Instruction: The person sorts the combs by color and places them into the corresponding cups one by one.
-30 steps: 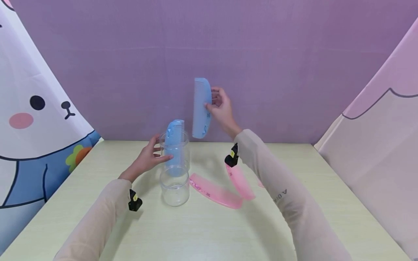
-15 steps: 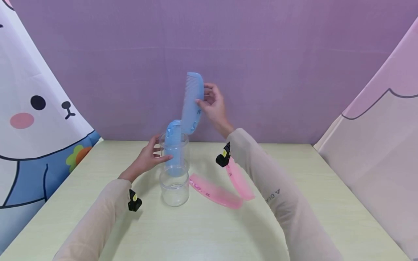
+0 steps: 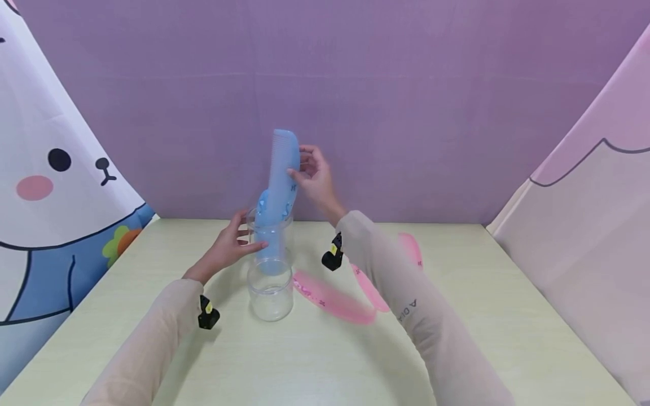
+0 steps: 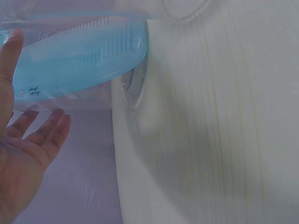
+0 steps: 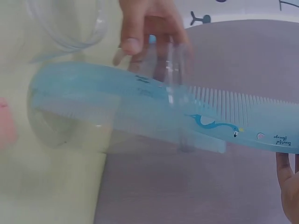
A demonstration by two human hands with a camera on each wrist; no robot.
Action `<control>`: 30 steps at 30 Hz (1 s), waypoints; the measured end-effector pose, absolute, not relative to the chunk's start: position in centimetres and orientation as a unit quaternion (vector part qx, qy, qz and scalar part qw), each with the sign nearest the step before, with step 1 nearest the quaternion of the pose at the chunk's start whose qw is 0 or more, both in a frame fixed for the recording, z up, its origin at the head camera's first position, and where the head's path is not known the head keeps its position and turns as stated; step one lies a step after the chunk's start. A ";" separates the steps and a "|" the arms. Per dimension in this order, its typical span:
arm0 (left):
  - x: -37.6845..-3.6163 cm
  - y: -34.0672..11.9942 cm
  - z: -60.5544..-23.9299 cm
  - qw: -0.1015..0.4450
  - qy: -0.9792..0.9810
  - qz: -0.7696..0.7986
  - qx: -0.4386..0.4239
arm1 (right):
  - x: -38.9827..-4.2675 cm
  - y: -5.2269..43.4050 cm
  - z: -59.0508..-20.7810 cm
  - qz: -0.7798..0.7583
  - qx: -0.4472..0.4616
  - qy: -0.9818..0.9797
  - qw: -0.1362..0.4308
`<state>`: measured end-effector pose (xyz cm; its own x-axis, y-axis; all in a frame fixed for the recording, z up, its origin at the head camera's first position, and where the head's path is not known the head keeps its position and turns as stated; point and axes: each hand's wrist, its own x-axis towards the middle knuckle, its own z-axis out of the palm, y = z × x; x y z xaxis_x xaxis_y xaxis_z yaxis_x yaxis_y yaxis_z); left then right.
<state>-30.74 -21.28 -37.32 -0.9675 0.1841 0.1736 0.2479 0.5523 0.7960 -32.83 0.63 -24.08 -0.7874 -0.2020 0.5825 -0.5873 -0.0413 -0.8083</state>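
Pinching a blue comb (image 3: 281,169) upright, the right hand (image 3: 315,180) holds its lower end inside the clear jar (image 3: 271,242), which the left hand (image 3: 228,248) grips from the side. Two blue combs, two clear jars, three pink combs (image 3: 332,296) beneath the raised right forearm.

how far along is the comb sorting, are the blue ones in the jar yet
One blue comb already stands in the far clear jar, steadied by the left hand. The right hand pinches the second blue comb, its lower end just entering the jar. Pink combs lie on the table; the near jar holds nothing.
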 end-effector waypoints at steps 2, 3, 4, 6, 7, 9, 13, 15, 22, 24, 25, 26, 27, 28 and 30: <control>-30.7 -21.3 -37.4 0.035 -0.880 -0.456 -0.125 | -32.8 0.5 -24.5 0.656 0.287 -0.684 0.140; -30.7 -21.3 -37.4 0.036 -0.880 -0.456 -0.126 | -32.8 0.4 -24.7 0.652 0.286 -0.688 0.139; -30.7 -21.3 -37.4 0.037 -0.880 -0.456 -0.126 | -32.9 0.4 -24.9 0.648 0.284 -0.693 0.140; -30.7 -21.3 -37.4 0.038 -0.880 -0.456 -0.128 | -33.0 0.3 -25.4 0.643 0.277 -0.701 0.138; -30.7 -21.3 -37.4 0.038 -0.880 -0.456 -0.128 | -33.0 0.2 -25.6 0.643 0.274 -0.702 0.137; -30.7 -21.2 -37.3 0.039 -0.880 -0.456 -0.129 | -33.1 0.1 -25.9 0.644 0.267 -0.704 0.132; -30.6 -21.2 -37.3 0.039 -0.879 -0.458 -0.127 | -33.0 0.0 -26.7 0.658 0.254 -0.700 0.112; -30.6 -21.2 -37.2 0.038 -0.879 -0.459 -0.126 | -32.9 -0.1 -27.1 0.664 0.248 -0.698 0.100; -30.5 -21.2 -37.2 0.037 -0.878 -0.460 -0.128 | -33.3 -0.7 -28.8 0.663 0.251 -0.702 0.073; -30.4 -21.2 -37.3 0.039 -0.878 -0.460 -0.130 | -33.9 -0.9 -29.5 0.658 0.249 -0.707 0.074; -30.4 -21.2 -37.3 0.040 -0.877 -0.460 -0.132 | -34.2 -1.1 -29.9 0.656 0.247 -0.709 0.075; -30.4 -21.2 -37.3 0.041 -0.877 -0.460 -0.133 | -34.5 -1.2 -30.3 0.654 0.245 -0.712 0.075; -30.4 -21.2 -37.3 0.041 -0.877 -0.460 -0.133 | -34.8 -1.3 -30.7 0.652 0.243 -0.714 0.075; -30.4 -21.2 -37.3 0.042 -0.877 -0.460 -0.134 | -34.8 -1.3 -30.7 0.648 0.243 -0.718 0.072; -30.3 -21.2 -37.2 0.042 -0.876 -0.461 -0.134 | -34.7 -1.3 -30.7 0.643 0.247 -0.722 0.064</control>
